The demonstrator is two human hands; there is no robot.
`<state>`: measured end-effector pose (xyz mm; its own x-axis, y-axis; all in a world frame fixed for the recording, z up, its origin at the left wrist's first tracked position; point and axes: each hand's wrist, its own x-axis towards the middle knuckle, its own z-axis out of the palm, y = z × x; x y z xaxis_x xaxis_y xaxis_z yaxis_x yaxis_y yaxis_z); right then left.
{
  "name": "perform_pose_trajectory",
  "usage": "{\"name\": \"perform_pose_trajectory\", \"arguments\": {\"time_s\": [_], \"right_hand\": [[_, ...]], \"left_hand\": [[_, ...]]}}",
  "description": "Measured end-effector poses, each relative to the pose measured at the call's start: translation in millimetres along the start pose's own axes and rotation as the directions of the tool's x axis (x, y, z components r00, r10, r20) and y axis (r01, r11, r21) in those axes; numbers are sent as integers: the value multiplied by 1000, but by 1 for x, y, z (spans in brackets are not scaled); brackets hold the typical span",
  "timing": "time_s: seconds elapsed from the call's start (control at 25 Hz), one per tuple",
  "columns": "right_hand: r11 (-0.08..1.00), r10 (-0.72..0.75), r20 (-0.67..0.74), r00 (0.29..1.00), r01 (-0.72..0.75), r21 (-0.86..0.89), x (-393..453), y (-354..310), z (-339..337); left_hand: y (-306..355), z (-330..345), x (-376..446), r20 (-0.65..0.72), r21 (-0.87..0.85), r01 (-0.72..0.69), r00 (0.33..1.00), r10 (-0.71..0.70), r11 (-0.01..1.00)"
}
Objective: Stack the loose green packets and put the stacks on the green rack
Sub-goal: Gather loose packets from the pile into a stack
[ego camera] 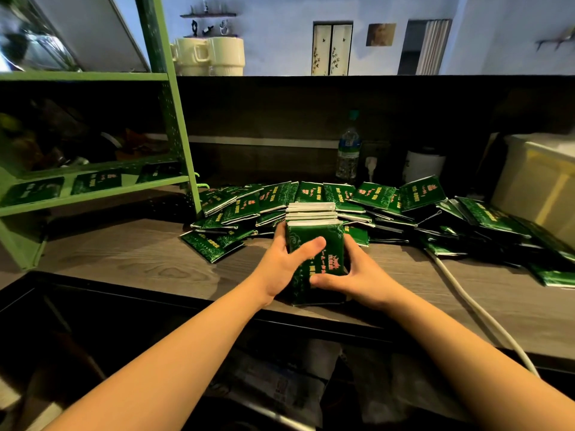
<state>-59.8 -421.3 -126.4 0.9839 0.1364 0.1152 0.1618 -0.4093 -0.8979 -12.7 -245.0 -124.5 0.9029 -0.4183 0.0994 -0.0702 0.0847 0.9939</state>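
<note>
A stack of green packets is squeezed upright between left hand and right hand, both grips pinching it, on the tabletop.

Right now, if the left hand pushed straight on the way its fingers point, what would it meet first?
The left hand already grips the stack of green packets. Going on, up and away, it would probably meet the loose pile of packets just behind; depth there is uncertain.

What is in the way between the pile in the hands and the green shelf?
Nothing visible. The stack, held by both hands, has bare counter between it and the green rack, whose shelf already holds packets.
</note>
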Motion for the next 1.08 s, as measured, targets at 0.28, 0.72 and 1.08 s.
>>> {"name": "perform_pose_trajectory", "arguments": {"time_s": [0.28,0.72,1.08], "right_hand": [[997,-73,-109,991,73,0,6,-8,9],[998,-38,-122,992,43,40,19,-14,22],[978,-49,-172,984,82,192,46,-41,59]], "left_hand": [[10,-2,-5,-75,141,-79,993,90,987],[18,-13,-9,8,285,32,999,-36,958],[28,-33,2,-333,-68,26,942,-47,997]]}}
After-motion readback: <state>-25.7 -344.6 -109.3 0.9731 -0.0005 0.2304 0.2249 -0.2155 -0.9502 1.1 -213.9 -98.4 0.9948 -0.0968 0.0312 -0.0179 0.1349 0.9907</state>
